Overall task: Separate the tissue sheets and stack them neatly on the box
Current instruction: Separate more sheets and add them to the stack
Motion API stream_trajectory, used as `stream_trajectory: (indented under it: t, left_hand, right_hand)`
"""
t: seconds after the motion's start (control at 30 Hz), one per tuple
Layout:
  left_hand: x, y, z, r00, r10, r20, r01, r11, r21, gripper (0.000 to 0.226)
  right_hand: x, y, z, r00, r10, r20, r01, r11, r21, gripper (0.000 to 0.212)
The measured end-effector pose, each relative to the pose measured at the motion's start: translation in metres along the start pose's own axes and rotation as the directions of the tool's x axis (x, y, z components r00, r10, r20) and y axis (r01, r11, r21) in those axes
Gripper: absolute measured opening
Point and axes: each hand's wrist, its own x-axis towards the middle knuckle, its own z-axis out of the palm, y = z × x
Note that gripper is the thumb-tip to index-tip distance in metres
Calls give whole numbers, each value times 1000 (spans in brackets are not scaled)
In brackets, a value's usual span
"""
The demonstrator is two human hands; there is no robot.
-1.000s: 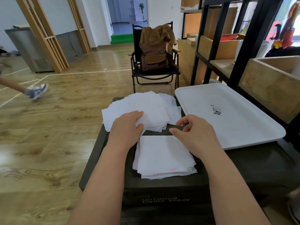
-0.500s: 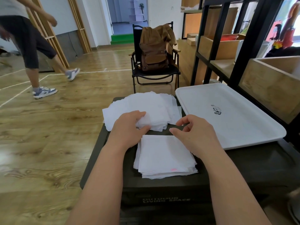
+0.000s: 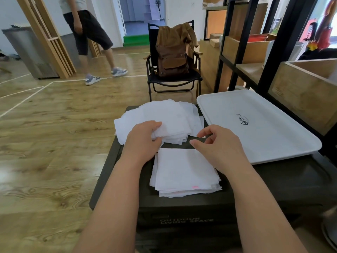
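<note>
Nearest the camera, the dark box [image 3: 182, 207] carries a squared stack of tissue sheets [image 3: 184, 170] on its lid, edges roughly aligned, a small pink mark at its near edge. This portion of the work appears done. Just beyond, the right hand [image 3: 221, 147] hovers over the stack's far right corner, fingers loosely curled, thumb and forefinger apart, holding nothing. The left hand [image 3: 144, 138] pinches the near edge of the loose pile [image 3: 164, 119], apparently lifting one or a few top sheets; the exact count cannot be told. That pile lies fanned and uneven across the box's far end and looks comparable in bulk to the stack, so I judge the task roughly half complete. A white tray [image 3: 255, 125] sits beside it, right. Farther off, a chair [image 3: 173, 81] holds a brown backpack [image 3: 173, 55]; a passer-by [image 3: 87, 33] crosses the floor.
</note>
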Motion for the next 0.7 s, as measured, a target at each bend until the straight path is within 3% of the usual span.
stream_trajectory:
  t: [0.43, 0.57, 0.7]
  left_hand:
    - [-1, 0, -5, 996, -66, -64, 62, 996, -60, 27]
    - [-1, 0, -11, 994, -45, -103, 52, 997, 58, 15]
    - [-2, -5, -19, 990, -64, -126, 84, 985, 154, 24]
  right_hand:
    - [0, 1, -1, 1000, 0, 1, 0, 1000, -11, 20]
    - [0, 1, -1, 1000, -1, -11, 1, 1000, -13, 18]
    - [0, 2, -3, 1000, 10, -6, -10, 1000, 8, 18]
